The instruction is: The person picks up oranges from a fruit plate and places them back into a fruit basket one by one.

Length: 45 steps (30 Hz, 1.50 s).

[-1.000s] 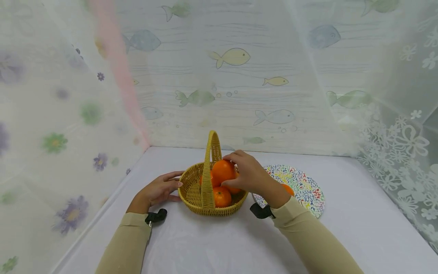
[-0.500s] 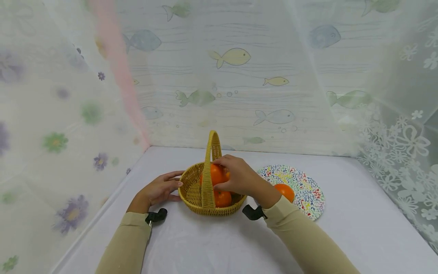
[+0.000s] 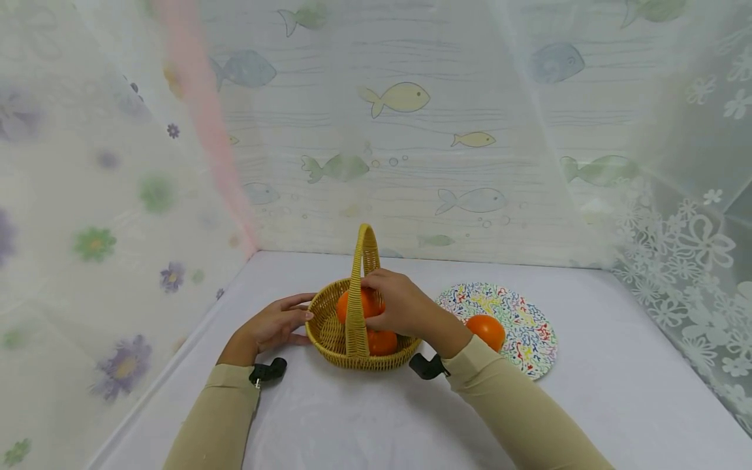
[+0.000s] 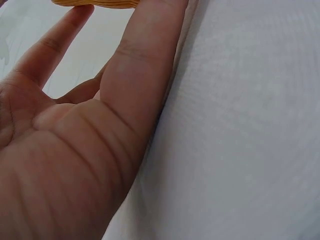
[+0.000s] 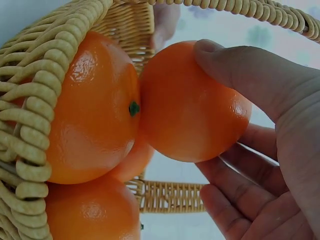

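A yellow wicker basket (image 3: 336,359) with a tall arched handle holds several oranges. My right hand (image 3: 401,303) reaches into its right half and grips an orange (image 5: 185,110) between thumb and fingers. In the right wrist view, that orange sits against another orange (image 5: 92,112) with a small green stem mark. A further orange (image 5: 95,212) lies lower in the basket. My left hand (image 3: 276,325) rests against the basket's left end, fingers extended. In the left wrist view, its fingertips (image 4: 82,11) touch the basket's edge.
Right of the basket lies a round plate (image 3: 531,326) with a multicoloured pattern, bearing an orange (image 3: 486,331). A white cloth (image 3: 352,418) covers the table. Sheer patterned curtains (image 3: 399,163) stand behind and at both sides.
My right hand has moved left and down into the basket with the orange. More of the orange on the plate shows now. The left hand and basket have stayed put.
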Each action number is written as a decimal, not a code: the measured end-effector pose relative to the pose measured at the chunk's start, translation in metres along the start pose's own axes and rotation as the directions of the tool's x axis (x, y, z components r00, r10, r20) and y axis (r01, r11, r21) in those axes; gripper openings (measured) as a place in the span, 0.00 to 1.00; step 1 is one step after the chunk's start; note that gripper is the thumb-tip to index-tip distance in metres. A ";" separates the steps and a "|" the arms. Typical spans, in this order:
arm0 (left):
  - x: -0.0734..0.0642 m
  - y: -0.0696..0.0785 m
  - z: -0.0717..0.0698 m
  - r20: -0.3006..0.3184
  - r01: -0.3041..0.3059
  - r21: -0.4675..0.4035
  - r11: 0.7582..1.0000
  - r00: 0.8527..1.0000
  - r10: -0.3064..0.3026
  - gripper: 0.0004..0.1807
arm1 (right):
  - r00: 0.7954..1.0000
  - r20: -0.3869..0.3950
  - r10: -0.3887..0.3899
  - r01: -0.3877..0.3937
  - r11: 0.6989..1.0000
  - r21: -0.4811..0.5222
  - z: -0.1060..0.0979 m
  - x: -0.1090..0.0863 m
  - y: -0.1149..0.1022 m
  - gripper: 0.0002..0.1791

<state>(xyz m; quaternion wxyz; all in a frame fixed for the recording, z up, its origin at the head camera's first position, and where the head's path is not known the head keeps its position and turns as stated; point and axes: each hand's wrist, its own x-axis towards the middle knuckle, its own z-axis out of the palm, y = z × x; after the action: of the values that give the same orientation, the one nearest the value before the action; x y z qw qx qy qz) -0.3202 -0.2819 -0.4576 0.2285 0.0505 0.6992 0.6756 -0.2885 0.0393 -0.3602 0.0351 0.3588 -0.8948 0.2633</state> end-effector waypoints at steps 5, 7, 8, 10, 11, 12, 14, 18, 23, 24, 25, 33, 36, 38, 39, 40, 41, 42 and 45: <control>-0.001 0.000 0.000 0.005 -0.006 0.008 1.000 1.000 0.006 0.35 | 1.000 0.001 0.001 -0.001 1.000 -0.004 0.000 0.000 -0.001 0.33; -0.001 0.001 0.000 0.006 -0.005 0.007 1.000 1.000 0.005 0.35 | 1.000 -0.001 -0.001 0.001 1.000 -0.007 -0.001 0.000 -0.001 0.33; -0.001 0.001 0.000 0.004 -0.003 0.002 1.000 1.000 0.003 0.35 | 1.000 -0.003 -0.004 0.004 1.000 -0.007 -0.001 0.000 -0.001 0.33; -0.001 0.001 0.000 0.003 -0.003 0.000 1.000 1.000 0.003 0.35 | 1.000 -0.003 -0.001 0.001 1.000 -0.001 -0.001 -0.001 -0.001 0.33; -0.001 0.001 0.000 0.002 -0.003 0.000 1.000 1.000 0.003 0.35 | 1.000 -0.003 -0.001 0.001 1.000 0.004 -0.002 -0.001 -0.001 0.34; -0.002 0.001 0.000 0.001 -0.002 -0.002 1.000 1.000 0.002 0.35 | 1.000 -0.001 0.001 -0.001 1.000 0.011 -0.002 -0.002 -0.001 0.34; -0.002 0.001 0.000 -0.005 0.002 -0.008 1.000 1.000 -0.002 0.36 | 1.000 0.001 0.002 -0.002 1.000 0.024 -0.003 -0.002 -0.001 0.34; -0.001 0.000 -0.001 -0.009 0.003 -0.007 1.000 1.000 -0.003 0.36 | 1.000 -0.001 -0.005 0.005 0.999 0.032 -0.005 -0.004 0.000 0.34; -0.002 0.000 -0.001 -0.010 -0.003 -0.003 1.000 1.000 0.003 0.36 | 1.000 -0.008 -0.013 0.013 1.000 0.010 -0.007 -0.005 0.002 0.34; -0.002 0.000 -0.002 -0.010 -0.003 -0.006 1.000 1.000 0.003 0.35 | 1.000 -0.009 -0.013 0.013 1.000 0.007 -0.007 -0.005 0.003 0.34; -0.002 0.000 -0.002 -0.011 -0.003 -0.007 1.000 1.000 0.003 0.35 | 1.000 -0.011 -0.012 0.012 1.000 0.006 -0.008 -0.006 0.003 0.34; -0.001 0.000 -0.002 -0.001 -0.005 -0.012 1.000 1.000 0.005 0.35 | 1.000 -0.021 -0.017 0.018 0.998 0.053 -0.011 -0.011 0.008 0.35; -0.001 0.000 -0.002 0.005 -0.006 -0.006 1.000 1.000 0.006 0.35 | 1.000 -0.020 -0.007 0.009 0.998 0.066 -0.013 -0.015 0.010 0.36; -0.001 0.000 -0.003 0.009 -0.008 0.001 1.000 1.000 0.008 0.35 | 1.000 -0.026 0.004 -0.002 0.997 0.074 -0.014 -0.018 0.012 0.36; -0.001 -0.001 -0.003 0.012 -0.011 0.006 1.000 1.000 0.011 0.35 | 0.999 -0.031 0.009 -0.007 0.997 0.075 -0.015 -0.019 0.012 0.36; -0.001 -0.001 -0.003 0.016 -0.014 0.012 1.000 1.000 0.014 0.35 | 0.999 -0.035 0.015 -0.012 0.997 0.073 -0.015 -0.020 0.014 0.36; -0.001 -0.001 -0.003 0.017 -0.015 0.014 1.000 1.000 0.015 0.35 | 0.999 -0.039 0.017 -0.014 0.997 0.077 -0.016 -0.022 0.015 0.36; 0.000 -0.001 -0.003 0.016 -0.014 0.012 1.000 1.000 0.014 0.35 | 0.999 -0.044 0.019 -0.016 0.997 0.077 -0.016 -0.023 0.016 0.36; 0.000 0.000 -0.003 0.008 -0.009 0.006 1.000 1.000 0.009 0.35 | 0.999 -0.049 0.020 -0.017 0.997 0.073 -0.017 -0.026 0.019 0.35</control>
<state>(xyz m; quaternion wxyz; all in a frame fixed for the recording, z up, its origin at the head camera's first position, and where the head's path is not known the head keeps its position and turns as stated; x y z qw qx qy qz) -0.3211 -0.2851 -0.4579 0.2282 0.0572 0.7001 0.6741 -0.2838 0.0758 -0.3613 0.0419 0.3449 -0.8868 0.3048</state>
